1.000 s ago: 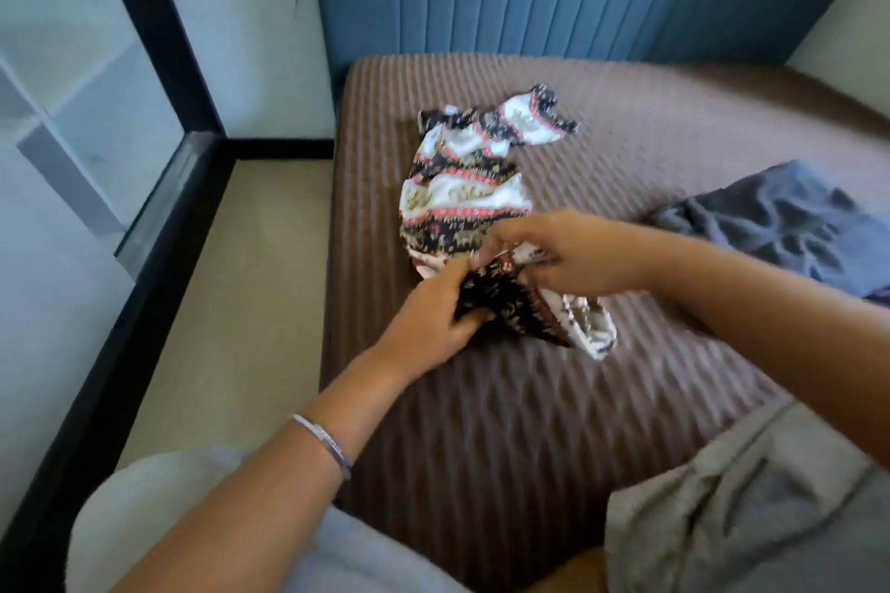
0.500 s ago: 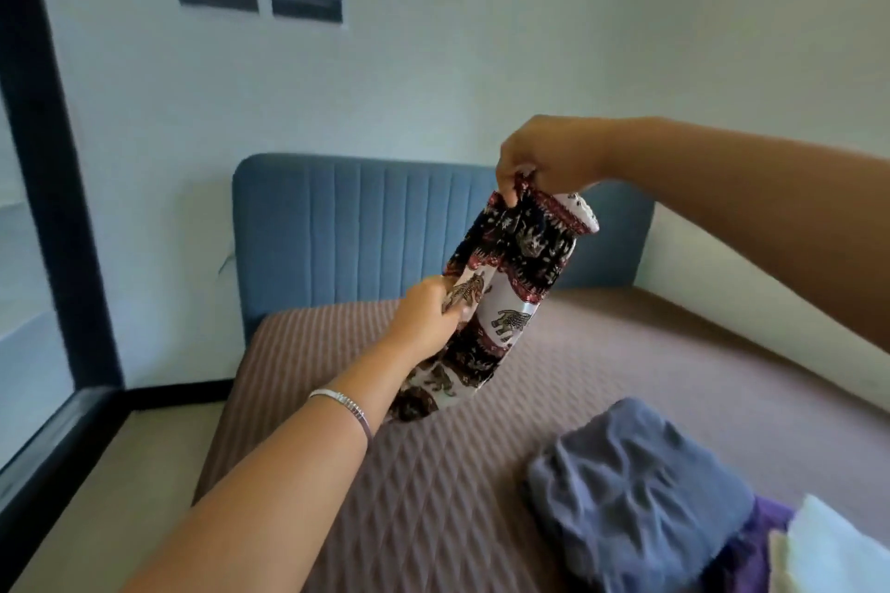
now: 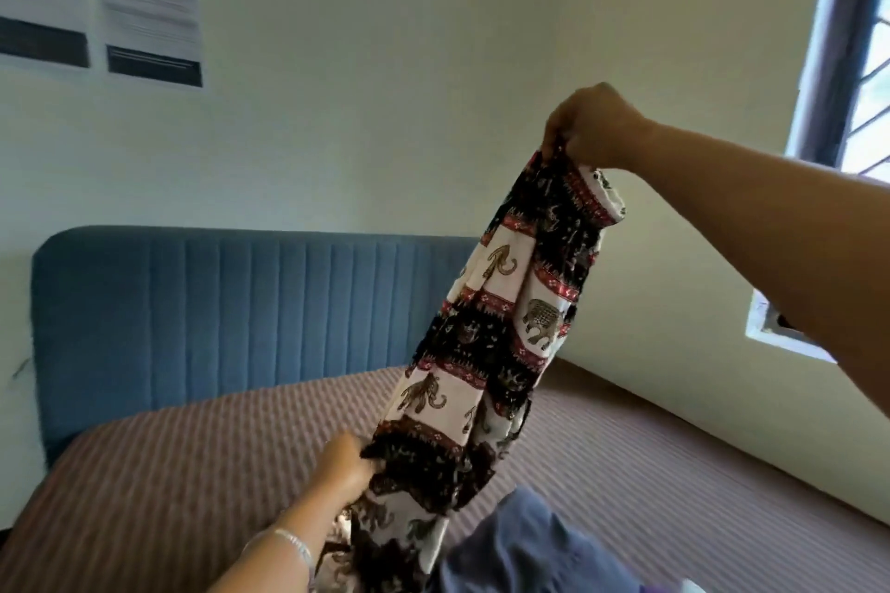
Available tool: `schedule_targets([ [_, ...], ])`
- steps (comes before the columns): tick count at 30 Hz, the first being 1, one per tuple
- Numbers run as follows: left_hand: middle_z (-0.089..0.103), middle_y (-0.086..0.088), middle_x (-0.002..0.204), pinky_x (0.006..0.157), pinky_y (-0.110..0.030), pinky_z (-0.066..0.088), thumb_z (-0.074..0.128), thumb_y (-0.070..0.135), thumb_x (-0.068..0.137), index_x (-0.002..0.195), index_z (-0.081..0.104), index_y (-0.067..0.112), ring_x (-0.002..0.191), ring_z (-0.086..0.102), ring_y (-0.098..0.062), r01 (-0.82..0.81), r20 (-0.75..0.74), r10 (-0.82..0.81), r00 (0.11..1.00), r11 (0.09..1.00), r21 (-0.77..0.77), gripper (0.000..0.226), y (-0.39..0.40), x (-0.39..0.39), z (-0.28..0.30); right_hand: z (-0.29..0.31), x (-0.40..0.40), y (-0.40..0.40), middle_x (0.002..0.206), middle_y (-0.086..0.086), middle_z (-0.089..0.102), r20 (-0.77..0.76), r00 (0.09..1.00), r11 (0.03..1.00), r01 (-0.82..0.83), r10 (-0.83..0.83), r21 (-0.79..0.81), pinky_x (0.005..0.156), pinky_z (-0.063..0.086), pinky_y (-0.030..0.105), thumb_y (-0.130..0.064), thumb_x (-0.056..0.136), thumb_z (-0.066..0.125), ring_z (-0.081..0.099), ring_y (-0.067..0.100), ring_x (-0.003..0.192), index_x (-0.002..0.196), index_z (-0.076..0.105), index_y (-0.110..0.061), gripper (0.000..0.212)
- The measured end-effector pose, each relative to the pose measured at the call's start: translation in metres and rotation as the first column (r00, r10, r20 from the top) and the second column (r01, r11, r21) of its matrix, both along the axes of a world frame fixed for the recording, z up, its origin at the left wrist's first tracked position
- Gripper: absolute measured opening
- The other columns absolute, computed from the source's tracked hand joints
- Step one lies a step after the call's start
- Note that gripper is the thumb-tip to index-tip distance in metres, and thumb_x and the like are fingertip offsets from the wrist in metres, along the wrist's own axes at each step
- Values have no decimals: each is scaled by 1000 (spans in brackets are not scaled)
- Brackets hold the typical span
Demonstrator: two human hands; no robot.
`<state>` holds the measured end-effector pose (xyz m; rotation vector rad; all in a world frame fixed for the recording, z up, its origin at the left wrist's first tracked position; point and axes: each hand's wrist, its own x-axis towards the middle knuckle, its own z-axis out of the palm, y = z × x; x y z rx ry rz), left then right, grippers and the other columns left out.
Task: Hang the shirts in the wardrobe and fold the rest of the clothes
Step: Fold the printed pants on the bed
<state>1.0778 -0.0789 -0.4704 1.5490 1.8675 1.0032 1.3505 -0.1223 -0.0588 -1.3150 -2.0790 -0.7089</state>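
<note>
Head view, brown quilted bed (image 3: 192,472), blue headboard (image 3: 216,303)

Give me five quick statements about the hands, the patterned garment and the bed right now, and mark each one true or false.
1. The right hand pinches the top end of the elephant-print garment. True.
2. The garment lies flat on the bed. False: it hangs in the air, stretched between the two hands.
3. The left hand grips the garment lower down, at its side. True.
4. The headboard is red. False: it is blue.
5. The left wrist wears a bracelet. True.
</note>
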Motion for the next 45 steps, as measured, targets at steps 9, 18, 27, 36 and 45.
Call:
schedule_targets([
  [9,62,-2,61,51,-19,43,73,-2,78,61,60,11,54,57,-13,54,-77,-44,996,989,137,25,-11,-26,69,-23,59,40,106,13,70,-166,969,983,182,-183,-24,96,43,28,0,81,58,60,30,107,93,75,-6,22],
  [18,70,-9,85,81,-40,49,76,4,76,69,70,21,87,66,-29,71,-271,7,963,958,277,19,-45,-132,148,-68,69,56,95,9,66,-539,835,993,72,-112,-95,84,39,19,3,81,53,58,21,88,91,73,-8,25],
  [27,71,-6,95,92,-28,46,68,28,86,85,69,13,95,64,-18,-60,282,6,960,981,184,15,-77,-130,144,-112,61,68,99,15,64,-618,732,950,135,-287,-282,83,47,34,-9,84,49,57,33,90,97,71,-9,25],
  [36,74,-2,81,85,-29,52,71,31,84,80,75,11,79,70,-13,326,42,-338,940,928,179,20,-71,-23,187,-156,-69,7,124,-8,61,-280,909,599,-415,310,-685,101,35,34,-54,78,67,51,13,117,114,66,-32,42],
  [45,70,-26,91,85,-40,54,71,39,76,92,71,-4,80,66,-28,431,119,-469,875,867,253,46,-97,-15,196,-159,-98,-1,102,8,73,-253,890,132,-322,380,-937,82,54,30,-21,88,66,71,22,95,111,64,-3,30],
])
